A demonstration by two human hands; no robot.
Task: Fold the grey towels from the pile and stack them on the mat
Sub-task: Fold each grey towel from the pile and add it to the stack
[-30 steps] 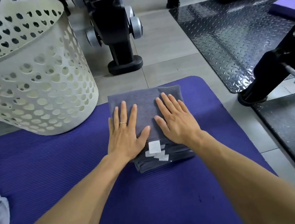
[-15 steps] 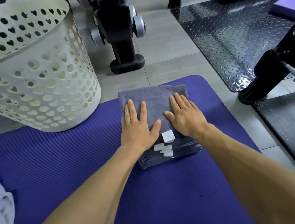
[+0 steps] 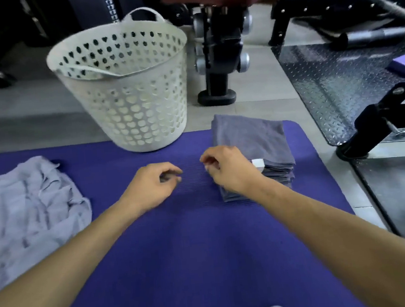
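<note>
My left hand (image 3: 154, 185) and right hand (image 3: 227, 169) hover above the middle of the mat (image 3: 193, 252), fingers loosely curled and pinching nothing. To my left, the unfolded pile (image 3: 27, 205) spills across the mat's left edge, so a careless grab could lift 2 towels tangled together. The folded stack (image 3: 252, 146) at the far right corner overhangs the far edge; adding another there could tip it toward the basket (image 3: 127, 91).

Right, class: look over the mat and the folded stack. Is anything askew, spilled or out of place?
Nothing spilled or damaged. The stack of folded grey towels sits at the purple mat's far right corner, its far edge overhanging onto the floor. Beyond the mat's left side the unfolded towel pile lies crumpled. The white basket leans slightly.
</note>
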